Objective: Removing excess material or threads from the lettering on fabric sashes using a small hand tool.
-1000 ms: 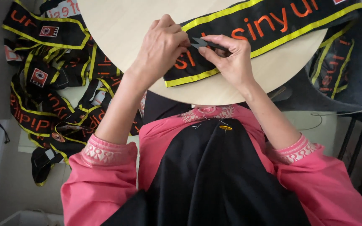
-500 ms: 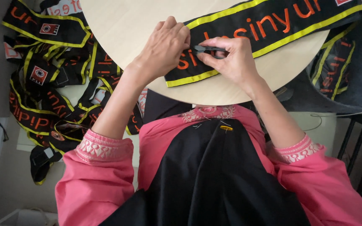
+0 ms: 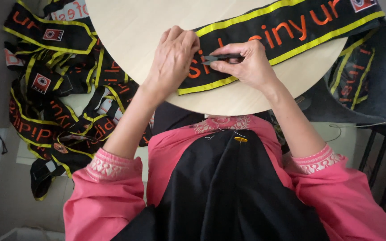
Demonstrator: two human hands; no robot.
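Left hand (image 3: 173, 56) is pressing flat the limp, light sash (image 3: 282, 35) on the counter (image 3: 144, 31); right hand (image 3: 246, 67) is pinching snips (image 3: 215, 58) at its lettering

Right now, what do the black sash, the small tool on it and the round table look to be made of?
The sash looks like matte woven cloth, with yellow edging and stitched-looking orange letters. The snips in the right hand look like dark metal, though mostly hidden. The table looks like pale, smooth wood or laminate; which, I cannot tell.
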